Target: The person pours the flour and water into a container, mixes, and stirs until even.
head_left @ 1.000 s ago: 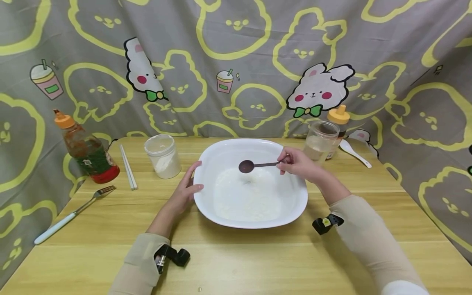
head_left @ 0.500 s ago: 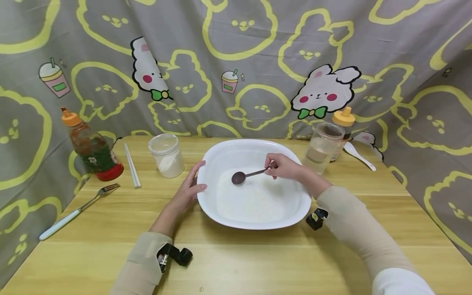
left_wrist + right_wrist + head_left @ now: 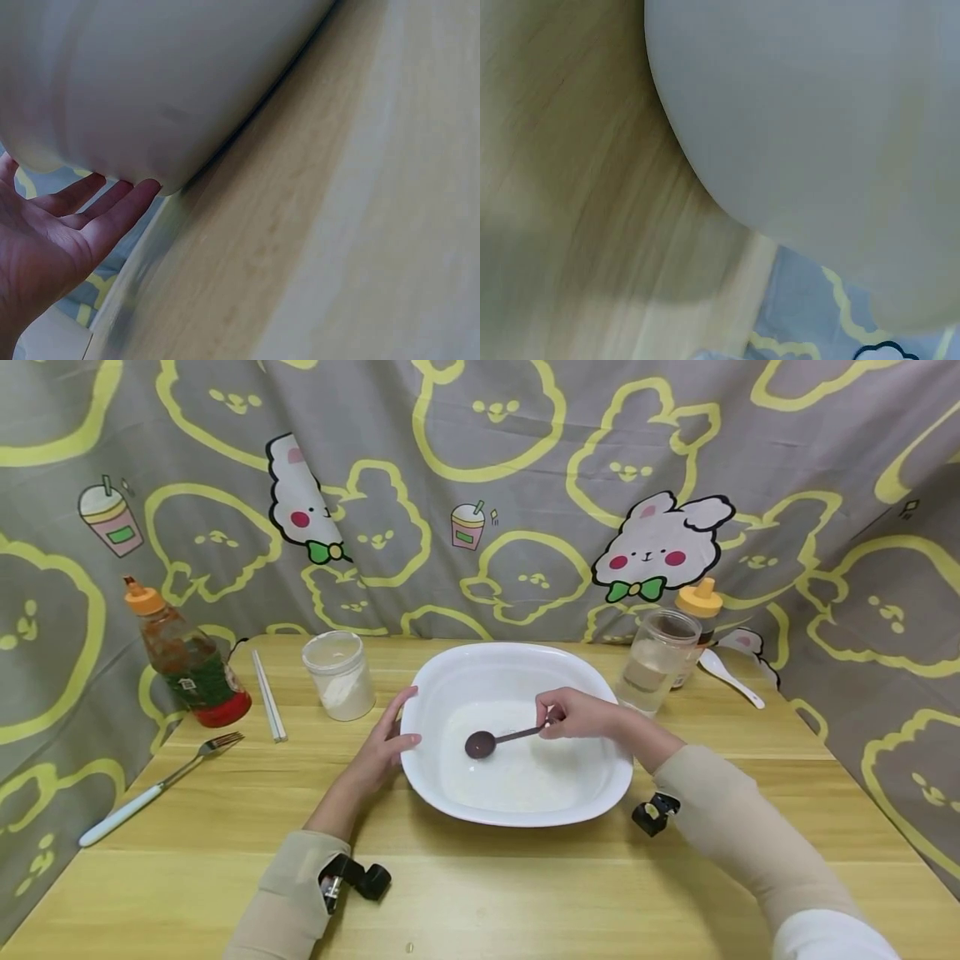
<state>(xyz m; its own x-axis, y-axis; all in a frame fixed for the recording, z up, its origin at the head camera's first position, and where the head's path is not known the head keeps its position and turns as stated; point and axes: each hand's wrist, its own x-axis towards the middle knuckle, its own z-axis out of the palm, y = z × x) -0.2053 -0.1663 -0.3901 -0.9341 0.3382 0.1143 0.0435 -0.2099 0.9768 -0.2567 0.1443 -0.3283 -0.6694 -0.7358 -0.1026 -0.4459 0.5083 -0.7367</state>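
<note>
A white basin (image 3: 431,693) sits on the wooden table, with a pale whitish layer across its floor. My left hand (image 3: 378,752) holds its left side, the thumb at the rim; in the left wrist view the fingers (image 3: 124,214) lie against the outer wall. Over the basin's inside, my right hand (image 3: 573,714) pinches the handle end of a dark brown measuring spoon (image 3: 480,744). The spoon's bowl is low, near the basin's floor; whether it touches cannot be told. In the right wrist view the basin's wall (image 3: 780,135) hides the right hand.
Left of the basin stand a jar of white powder (image 3: 341,681) and a sauce bottle (image 3: 191,668), with chopsticks (image 3: 268,697) and a fork (image 3: 165,785) lying nearby. A jar of clear liquid (image 3: 652,664), an orange-capped bottle (image 3: 699,600) and a white spoon (image 3: 731,678) are at right.
My right hand has moved the measuring spoon left and lower into the basin. The left hand stays at the basin's side. The head view has shifted slightly.
</note>
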